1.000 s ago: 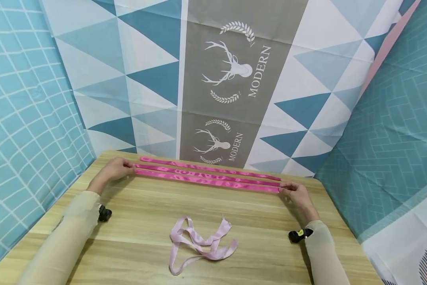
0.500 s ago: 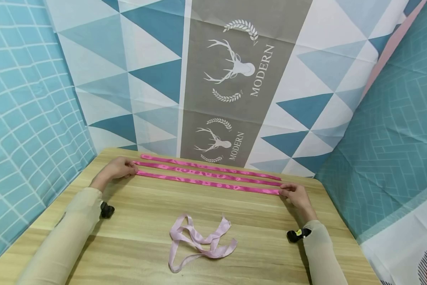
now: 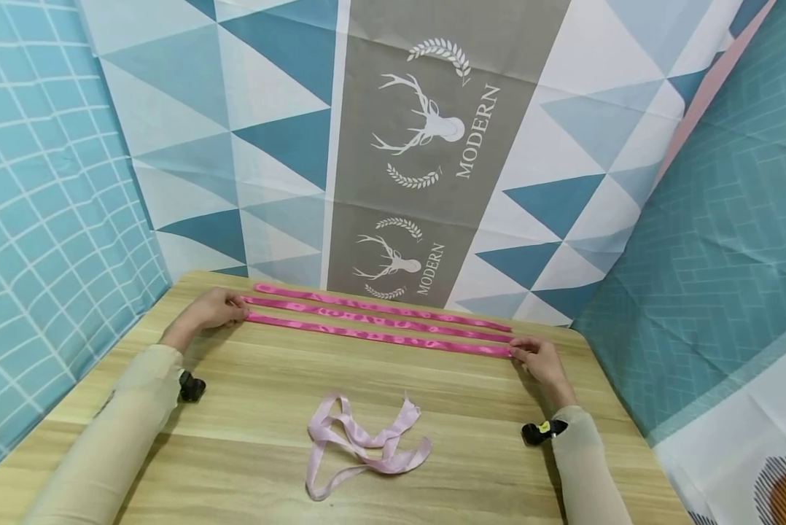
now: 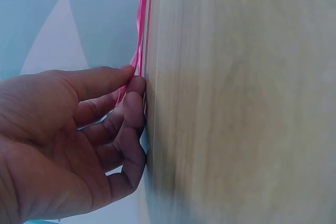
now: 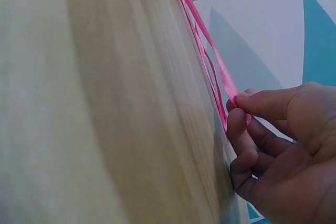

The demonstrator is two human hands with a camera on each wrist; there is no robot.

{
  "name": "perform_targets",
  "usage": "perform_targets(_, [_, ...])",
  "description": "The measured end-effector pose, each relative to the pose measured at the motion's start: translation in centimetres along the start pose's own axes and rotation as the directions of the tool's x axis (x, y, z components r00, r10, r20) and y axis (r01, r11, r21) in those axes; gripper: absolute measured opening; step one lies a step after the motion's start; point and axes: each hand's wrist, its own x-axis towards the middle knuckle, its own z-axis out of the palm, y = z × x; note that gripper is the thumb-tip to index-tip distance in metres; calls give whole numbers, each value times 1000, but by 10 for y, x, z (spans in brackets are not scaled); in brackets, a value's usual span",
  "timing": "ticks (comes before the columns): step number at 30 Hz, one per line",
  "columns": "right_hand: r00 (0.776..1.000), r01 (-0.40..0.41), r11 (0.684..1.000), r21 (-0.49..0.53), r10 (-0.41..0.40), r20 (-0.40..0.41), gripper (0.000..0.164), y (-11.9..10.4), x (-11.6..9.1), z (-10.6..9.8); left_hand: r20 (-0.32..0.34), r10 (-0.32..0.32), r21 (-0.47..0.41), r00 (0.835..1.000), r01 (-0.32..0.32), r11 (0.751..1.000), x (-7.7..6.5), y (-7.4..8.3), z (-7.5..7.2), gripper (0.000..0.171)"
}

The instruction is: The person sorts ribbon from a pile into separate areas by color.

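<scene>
Three bright pink satin ribbons lie side by side along the back of the table: the far ribbon [image 3: 360, 302], the middle ribbon [image 3: 367, 318] and the near ribbon [image 3: 375, 336]. My left hand [image 3: 214, 309] pinches the near ribbon's left end between thumb and index finger, its other fingers curled at the tabletop. At the opposite end, my right hand [image 3: 542, 361] pinches the same ribbon, which runs straight and taut. In the right wrist view the pinched ribbon [image 5: 224, 74] rises slightly off the wood toward the fingertips. The left wrist view shows thumb and finger [image 4: 113, 80] meeting on pink ribbon.
A loosely looped pale pink ribbon [image 3: 402, 464] lies on the wood-grain table [image 3: 248, 452] nearer the person. Behind the table hangs a patterned cloth [image 3: 288, 146]. Blue cloth [image 3: 39, 204] closes the left side and teal cloth [image 3: 728, 240] the right.
The near ribbon has come away from the middle one toward the person, so a strip of wood shows between them. Both hands keep their pinch. The head view has shifted slightly.
</scene>
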Motion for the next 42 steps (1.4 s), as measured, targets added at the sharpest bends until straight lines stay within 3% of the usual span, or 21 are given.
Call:
perform_targets(5, [999, -9, 1000, 4, 9, -43, 30, -7, -3, -2, -13, -19, 27, 1000, 19, 999, -7, 1, -2, 27])
perform_targets(11, [996, 57, 996, -62, -61, -66, 41, -29, -17, -14, -41, -17, 94, 999, 20, 995, -14, 9, -8, 40])
perform_targets(17, [983, 181, 979, -96, -183, -12, 42, -47, -40, -17, -81, 82, 146, 993, -70, 987, -31, 30, -5, 47])
perform_targets(23, [949, 314, 939, -137, -307, 69, 36, -58, -61, -13, -99, 168, 158, 981, -152, 976, -53, 64, -1, 48])
perform_targets(27, [919, 389, 910, -140, -374, 125, 34, -82, -72, -8, -127, 257, 223, 958, -225, 948, -66, 88, 2, 39])
perform_targets(29, [908, 412, 900, -145, -391, 151, 30, -96, -76, -8, -124, 318, 267, 940, -277, 923, -69, 101, 8, 37])
perform_targets(34, [880, 444, 885, -140, -401, 255, 24, -126, -88, 2, -16, 393, 294, 919, -371, 881, -78, 124, 33, 33])
perform_targets(37, [848, 484, 867, -121, -430, 309, 21, -140, -94, 13, 68, 386, 261, 920, -390, 883, -80, 133, 49, 29])
perform_targets(42, [805, 537, 837, -102, -473, 358, 18, -156, -100, 32, 189, 378, 242, 906, -416, 876, -81, 140, 77, 22])
